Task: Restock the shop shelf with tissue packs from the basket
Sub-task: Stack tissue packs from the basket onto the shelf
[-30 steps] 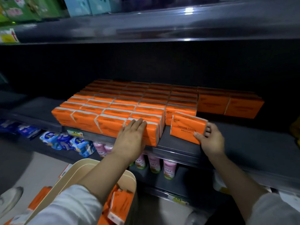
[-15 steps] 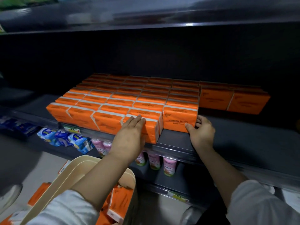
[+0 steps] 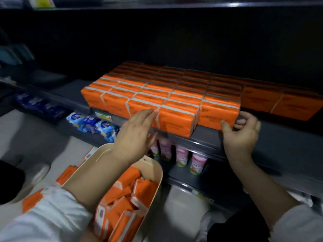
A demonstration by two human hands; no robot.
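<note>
- Holding the front row: the right hand [image 3: 239, 137] has thumb and curled fingers round the lower right corner of the orange plastic-wrapped end pack [image 3: 218, 114].
- That end pack stands at the front of the dark grey metal shelf [image 3: 288, 137], tight against its neighbour.
- The left hand [image 3: 138, 135] is spread flat, fingers straight and together, with its tips at the front of the row. Motion blur hides whether they touch.
- The hands are well apart, with front packs between them.
- Behind them, the block of orange tissue packs [image 3: 166, 84] sits in tight rows.
- Under the left forearm, the cream plastic basket [image 3: 158, 173] holds a loose heap of orange packs [image 3: 125, 194].
- On the shelf below stand pink bottles [image 3: 181, 156], with blue-and-white packets [image 3: 92, 122] to their left.
</note>
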